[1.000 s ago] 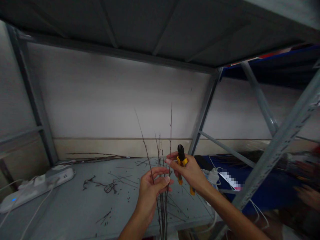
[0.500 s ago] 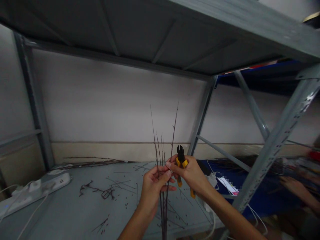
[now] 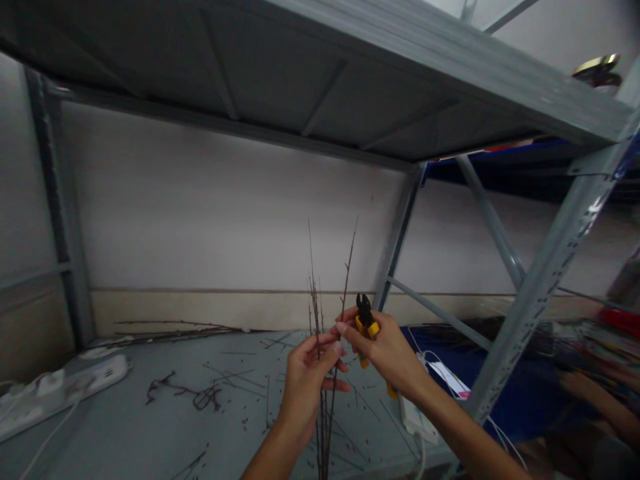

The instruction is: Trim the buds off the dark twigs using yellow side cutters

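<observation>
My left hand point(image 3: 315, 370) is closed around a bundle of thin brown twigs point(image 3: 324, 433) that stand upright in front of me. My right hand point(image 3: 383, 343) pinches one taller twig point(image 3: 347, 267) between thumb and forefinger, to the right of the others. Diagonal cutters point(image 3: 367, 323) with black jaws and yellow handles rest in the same hand, jaws pointing up. The fingertips of both hands are close together at the twigs. Below the frame the lower ends of the bundle are hidden.
Cut twig pieces and bits lie on the grey shelf point(image 3: 125, 413), with a tangled twig point(image 3: 203, 397) at left and longer branches point(image 3: 185, 330) along the back. Power strips point(image 3: 65, 397) lie at both sides. A metal post point(image 3: 540, 300) stands right; beyond it shows another person's arm point(image 3: 600, 400).
The view has shifted slightly. The tall twig in my right hand sits a little further from the bundle, whose tops have drawn closer together. Both hands keep their hold.
</observation>
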Tool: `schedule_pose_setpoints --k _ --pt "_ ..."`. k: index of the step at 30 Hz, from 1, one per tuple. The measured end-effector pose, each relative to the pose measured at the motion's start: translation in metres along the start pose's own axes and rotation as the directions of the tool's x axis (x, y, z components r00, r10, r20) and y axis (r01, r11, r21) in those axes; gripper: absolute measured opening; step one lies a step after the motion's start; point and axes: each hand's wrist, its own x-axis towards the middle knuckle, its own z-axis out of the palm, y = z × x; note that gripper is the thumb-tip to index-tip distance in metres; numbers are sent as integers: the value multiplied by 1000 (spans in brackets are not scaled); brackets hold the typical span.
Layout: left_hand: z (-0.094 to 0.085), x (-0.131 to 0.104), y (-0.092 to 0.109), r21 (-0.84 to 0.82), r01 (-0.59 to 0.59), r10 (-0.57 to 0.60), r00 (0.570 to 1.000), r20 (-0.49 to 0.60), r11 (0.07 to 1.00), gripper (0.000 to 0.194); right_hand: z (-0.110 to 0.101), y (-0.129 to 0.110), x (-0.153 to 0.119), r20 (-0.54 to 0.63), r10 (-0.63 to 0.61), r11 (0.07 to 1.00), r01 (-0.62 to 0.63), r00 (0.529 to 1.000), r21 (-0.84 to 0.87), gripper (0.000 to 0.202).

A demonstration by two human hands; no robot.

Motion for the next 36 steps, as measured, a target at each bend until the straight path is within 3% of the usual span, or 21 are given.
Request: schedule_pose_setpoints --k 3,6,8,10,13,15,19,24,30,33,36 --pt "0 2 -4 -4 -8 8 1000 -15 1000 44 -6 -1 3 -44 -49 994 45 998 -99 32" --pt "-2 3 -7 1 -34 34 999 -33 999 46 -17 -1 5 -46 -146 921 119 988 -371 32" --pt "-3 4 -7 12 -48 49 998 -38 999 48 -24 -1 5 10 -251 749 201 968 -632 27" --pt "-4 3 -8 24 -56 57 998 -42 998 49 -29 -2 5 101 -329 493 262 939 -830 20" --pt "-3 2 -9 41 -65 67 996 -60 997 53 -33 -5 3 220 -344 175 293 913 -940 16" --pt "-2 1 -11 48 -76 79 994 -71 996 56 -33 -8 4 266 -327 62 302 907 -951 18" --pt "-1 -1 -13 61 -97 103 991 -89 993 53 -33 -10 4 287 -328 -49 288 900 -957 17" --pt "0 -4 -10 53 -97 102 988 -113 994 53 -29 -4 4 321 -361 -107 304 875 -947 11" --pt "2 -8 -4 12 -84 85 989 -123 996 54 -26 14 6 313 -341 -64 311 886 -948 11" --pt "1 -7 -4 -3 -67 66 989 -131 998 52 -22 25 10 302 -289 21 322 908 -947 12" --pt "-1 -2 -6 -27 -48 42 984 -173 998 55 -18 33 13 168 -201 232 213 965 -949 8"
